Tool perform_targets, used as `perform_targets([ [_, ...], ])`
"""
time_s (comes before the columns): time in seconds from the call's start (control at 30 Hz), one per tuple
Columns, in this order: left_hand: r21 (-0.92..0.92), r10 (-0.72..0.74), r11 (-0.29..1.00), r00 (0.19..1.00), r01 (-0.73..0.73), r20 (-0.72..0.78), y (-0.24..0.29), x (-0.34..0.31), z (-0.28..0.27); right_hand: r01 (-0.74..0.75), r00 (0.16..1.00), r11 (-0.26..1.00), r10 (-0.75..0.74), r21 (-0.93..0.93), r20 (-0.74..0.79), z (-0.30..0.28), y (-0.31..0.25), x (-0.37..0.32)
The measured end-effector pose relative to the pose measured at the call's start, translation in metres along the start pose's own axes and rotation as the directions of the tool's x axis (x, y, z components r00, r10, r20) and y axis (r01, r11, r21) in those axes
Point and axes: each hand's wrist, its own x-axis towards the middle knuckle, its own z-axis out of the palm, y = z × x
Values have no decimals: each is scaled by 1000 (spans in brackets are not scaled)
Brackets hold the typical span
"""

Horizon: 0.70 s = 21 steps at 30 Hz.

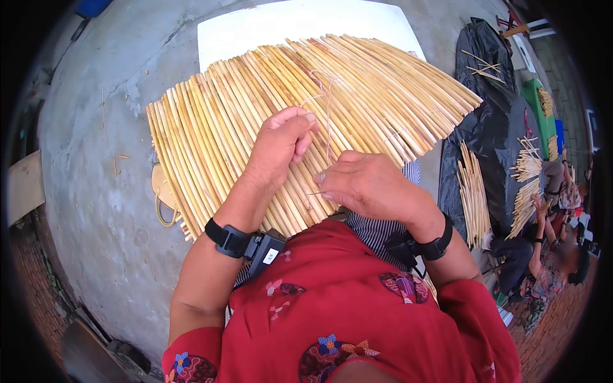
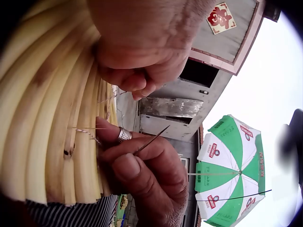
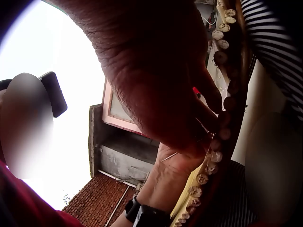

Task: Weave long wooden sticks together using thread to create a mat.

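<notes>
A fan-shaped mat of pale stalks (image 1: 214, 127) lies across the person's lap, sewn side by side with thread (image 1: 329, 121). Above its middle, the left hand (image 1: 281, 143) has its fingers curled and pinches the thread that runs up over the stalks. At the mat's near edge, the right hand (image 1: 370, 185) pinches a thin needle (image 2: 154, 138) between thumb and forefinger; its point sticks out past the fingers. A dimpled metal thimble ring (image 2: 125, 135) sits on a right-hand finger. In the right wrist view, the cut stalk ends (image 3: 195, 191) line up beside the hand.
A white board (image 1: 306, 18) lies beyond the mat. To the right, black plastic sheeting (image 1: 491, 118) bears bundles of stalks (image 1: 472, 195). Other people (image 1: 549, 268) sit at the far right. A green-and-white umbrella (image 2: 229, 170) stands behind.
</notes>
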Motion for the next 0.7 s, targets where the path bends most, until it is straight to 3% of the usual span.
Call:
perform_targets([
  [0.07, -9, 0, 1000, 1000, 0, -2, 0, 0, -2, -39, 999, 987, 44, 155, -32, -6, 12, 1],
  [0.17, -36, -9, 999, 1000, 8, -25, 0, 1, -2, -182, 982, 977, 186, 114, -21, -34, 14, 6],
  [0.4, -70, -8, 998, 998, 4, -63, 0, 2, -2, -221, 937, 974, 229, -58, 266, -56, 38, 28],
  [0.5, -82, 1, 997, 999, -5, -49, 0, 2, -4, -309, 823, 938, 348, -159, 450, -62, 27, 51],
  [0.6, -88, 8, 996, 998, -14, -58, -1, 2, -5, -308, 795, 934, 357, -181, 490, -58, 31, 61],
  [0.7, -104, 7, 994, 998, -14, -63, -1, 2, -5, -278, 812, 959, 262, -49, 522, -52, 43, 62],
])
